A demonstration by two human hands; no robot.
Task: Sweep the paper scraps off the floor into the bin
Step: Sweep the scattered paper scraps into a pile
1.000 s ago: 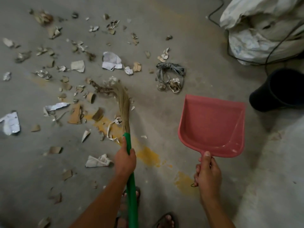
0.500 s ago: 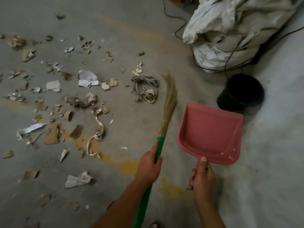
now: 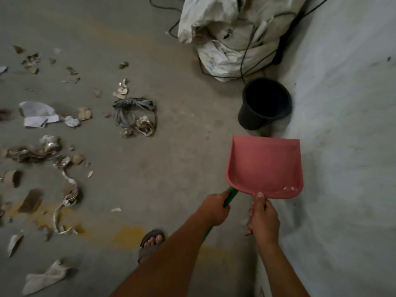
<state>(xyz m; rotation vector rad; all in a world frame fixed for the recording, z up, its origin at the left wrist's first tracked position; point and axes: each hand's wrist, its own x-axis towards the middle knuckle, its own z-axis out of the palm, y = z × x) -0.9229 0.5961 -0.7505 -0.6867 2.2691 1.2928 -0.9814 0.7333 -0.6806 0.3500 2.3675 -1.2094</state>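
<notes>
Progress: little done, by appearance. Scraps point(image 3: 40, 113) lie scattered over the left of the floor point(image 3: 171, 129), torn paper, card and foil bits, well apart from the bin point(image 3: 265, 103), which stands upright near the wall, its inside too dark to tell whether it holds anything. Dustpan point(image 3: 264, 168): red, empty, held off the floor just short of the bin. Right hand point(image 3: 263, 217): wrapped round the dustpan handle, thumb laid along it. Left hand point(image 3: 215, 207): fist round the green broom handle point(image 3: 231, 195), bristles hidden under the dustpan. Remaining: gather scraps, load pan, tip into bin. Change from half a second ago: the broom, then out in the open beside the pan with bristles visible, has swung beneath it; the view has turned right, toward the bin.
</notes>
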